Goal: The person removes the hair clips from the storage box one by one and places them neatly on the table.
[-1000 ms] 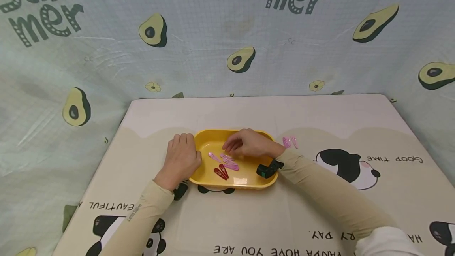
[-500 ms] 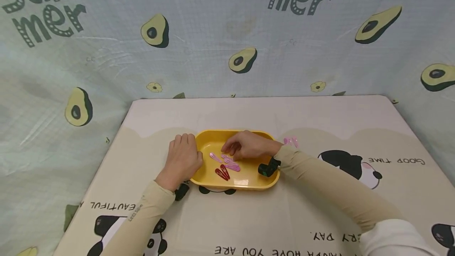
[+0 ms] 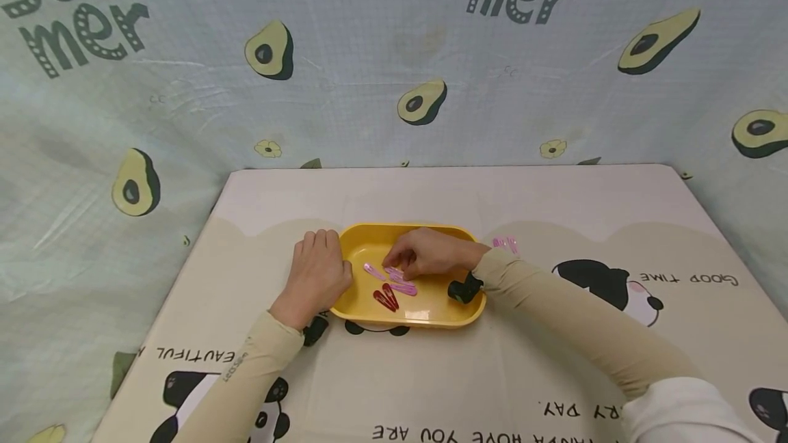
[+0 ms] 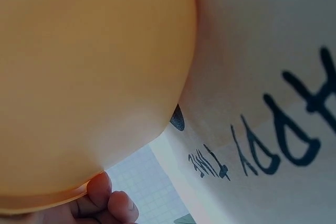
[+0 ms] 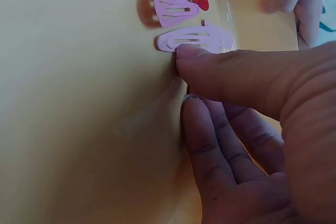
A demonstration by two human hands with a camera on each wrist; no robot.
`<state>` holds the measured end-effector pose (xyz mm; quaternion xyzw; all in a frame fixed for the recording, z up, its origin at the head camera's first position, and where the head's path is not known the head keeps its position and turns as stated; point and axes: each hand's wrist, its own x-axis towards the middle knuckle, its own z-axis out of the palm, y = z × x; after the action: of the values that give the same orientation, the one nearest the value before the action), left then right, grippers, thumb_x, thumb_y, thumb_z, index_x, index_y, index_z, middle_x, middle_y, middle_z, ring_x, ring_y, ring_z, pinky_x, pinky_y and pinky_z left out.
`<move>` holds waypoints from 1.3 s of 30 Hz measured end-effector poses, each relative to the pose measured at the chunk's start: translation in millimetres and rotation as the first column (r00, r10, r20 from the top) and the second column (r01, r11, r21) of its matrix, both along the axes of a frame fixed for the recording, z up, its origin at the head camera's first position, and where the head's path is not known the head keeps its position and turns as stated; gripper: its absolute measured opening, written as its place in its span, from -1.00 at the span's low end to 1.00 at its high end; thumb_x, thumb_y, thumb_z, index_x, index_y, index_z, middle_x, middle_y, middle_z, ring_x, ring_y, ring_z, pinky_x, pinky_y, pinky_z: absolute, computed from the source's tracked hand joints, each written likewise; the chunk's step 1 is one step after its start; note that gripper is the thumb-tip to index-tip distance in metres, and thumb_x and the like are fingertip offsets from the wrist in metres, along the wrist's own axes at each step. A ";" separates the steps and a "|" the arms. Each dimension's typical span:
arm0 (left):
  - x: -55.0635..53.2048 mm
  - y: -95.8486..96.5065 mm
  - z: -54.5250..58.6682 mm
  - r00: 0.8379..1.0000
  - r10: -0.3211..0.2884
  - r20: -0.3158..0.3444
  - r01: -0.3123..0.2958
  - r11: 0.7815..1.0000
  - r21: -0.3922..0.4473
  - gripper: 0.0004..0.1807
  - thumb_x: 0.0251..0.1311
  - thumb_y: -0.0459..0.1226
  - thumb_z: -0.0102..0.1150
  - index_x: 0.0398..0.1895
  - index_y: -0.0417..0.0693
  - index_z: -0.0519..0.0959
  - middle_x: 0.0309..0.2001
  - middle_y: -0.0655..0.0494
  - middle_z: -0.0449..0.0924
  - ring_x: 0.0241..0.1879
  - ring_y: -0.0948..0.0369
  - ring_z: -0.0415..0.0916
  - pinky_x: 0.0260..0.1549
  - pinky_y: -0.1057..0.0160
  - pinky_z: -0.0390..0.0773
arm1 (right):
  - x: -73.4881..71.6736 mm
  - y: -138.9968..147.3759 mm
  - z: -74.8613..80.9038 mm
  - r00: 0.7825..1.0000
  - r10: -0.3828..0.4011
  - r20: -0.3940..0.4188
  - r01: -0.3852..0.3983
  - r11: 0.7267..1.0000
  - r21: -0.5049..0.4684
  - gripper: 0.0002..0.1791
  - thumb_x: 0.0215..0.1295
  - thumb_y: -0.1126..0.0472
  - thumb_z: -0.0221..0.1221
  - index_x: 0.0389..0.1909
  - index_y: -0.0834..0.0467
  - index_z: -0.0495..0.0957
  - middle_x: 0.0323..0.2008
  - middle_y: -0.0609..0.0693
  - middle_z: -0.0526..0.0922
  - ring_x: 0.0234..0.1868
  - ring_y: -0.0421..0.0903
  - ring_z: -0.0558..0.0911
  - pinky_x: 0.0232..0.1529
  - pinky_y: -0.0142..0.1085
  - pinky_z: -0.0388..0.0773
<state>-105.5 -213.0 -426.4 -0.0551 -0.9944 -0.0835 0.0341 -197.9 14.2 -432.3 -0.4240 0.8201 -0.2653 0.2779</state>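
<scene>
1. Yellow tray (image 3: 431,307) lay at the centre of the head view, a shallow oblong with rounded corners, flat on the pale tabletop (image 3: 431,190).
2. Left hand (image 3: 317,275) gripped the tray's left end, fingers curled at the rim; in the left wrist view, fingertips met that rim at lower left, and the tray's side filled the upper left.
3. Right hand (image 3: 433,251) was over the tray's upper middle, palm down. Thumb and forefinger stood narrow, the thumb tip overlapping a pink clip in the right wrist view; could not tell whether anything was pinched.
4. Pink clips (image 3: 403,289) lay in the tray at frame centre, just below those fingers, partly hidden by them; a lone pink clip (image 3: 373,271) sat just to their left.
5. Red clips (image 3: 386,297) lay near the pink ones, lower left of them, tips spread in a V.
6. More pink clips (image 3: 506,245) rested on the tabletop, just beyond the tray's upper right corner.
7. Beige sleeves (image 3: 557,316) covered both forearms. Upside-down lettering and panda drawings marked the tabletop; an avocado-print backdrop (image 3: 345,53) filled the upper frame.
</scene>
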 end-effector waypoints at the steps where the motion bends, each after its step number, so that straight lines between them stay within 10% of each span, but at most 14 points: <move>1: 0.0 0.0 0.0 1.000 0.000 0.000 0.000 1.000 -0.001 -0.81 0.28 -0.28 0.00 -0.22 -0.28 0.36 -0.38 -0.07 0.28 -0.27 -0.01 0.18 -0.23 0.14 0.15 | -0.1 -0.2 -0.3 1.000 0.000 -0.002 0.000 1.000 0.001 -0.61 0.30 0.33 0.33 0.15 0.14 0.70 -0.09 0.00 0.72 -0.21 -0.25 0.57 -0.10 -0.50 0.55; 39: 0.6 -0.2 -1.3 1.000 -0.004 -0.020 0.004 1.000 -0.001 -0.82 0.25 -0.28 -0.01 -0.27 -0.27 0.36 -0.40 -0.05 0.28 -0.30 0.00 0.18 -0.26 0.15 0.15 | 2.4 2.7 -0.1 0.998 -0.032 -0.048 0.032 0.999 0.010 -0.90 0.31 0.27 0.34 -0.18 0.08 0.72 -0.30 -0.08 0.68 -0.28 -0.24 0.54 -0.15 -0.47 0.53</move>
<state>-104.9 -213.2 -427.7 -0.0577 -0.9939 -0.0826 0.0439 -195.5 16.9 -432.4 -0.4155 0.8347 -0.2549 0.2562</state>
